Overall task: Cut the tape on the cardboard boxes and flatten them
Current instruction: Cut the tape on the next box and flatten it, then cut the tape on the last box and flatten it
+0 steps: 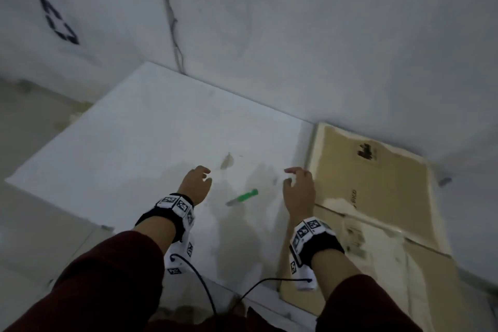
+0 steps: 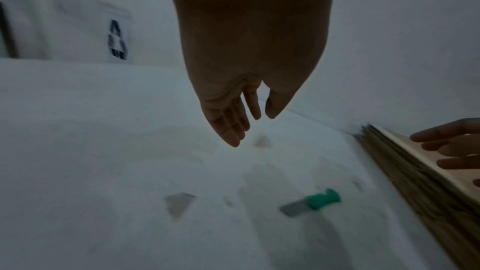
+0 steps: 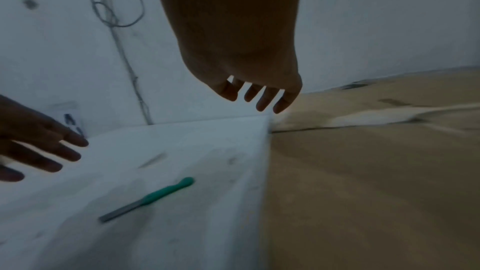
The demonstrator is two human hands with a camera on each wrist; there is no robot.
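A green-handled knife (image 1: 242,197) (image 2: 311,202) (image 3: 148,199) lies on the white table (image 1: 140,137) between my two hands, touched by neither. My left hand (image 1: 198,182) (image 2: 241,114) hovers above the table left of the knife, fingers relaxed and empty. My right hand (image 1: 297,186) (image 3: 257,95) hovers over the table's right edge, fingers loosely spread, holding nothing. Flattened brown cardboard (image 1: 377,197) (image 3: 376,182) lies in a stack (image 2: 420,182) just right of the table, below the right hand's far side.
A white wall (image 1: 323,35) with a hanging grey cable (image 1: 172,21) runs behind the table. A white bin with a recycling mark (image 1: 58,21) stands at the far left. A small scrap (image 1: 227,161) lies on the table beyond the knife.
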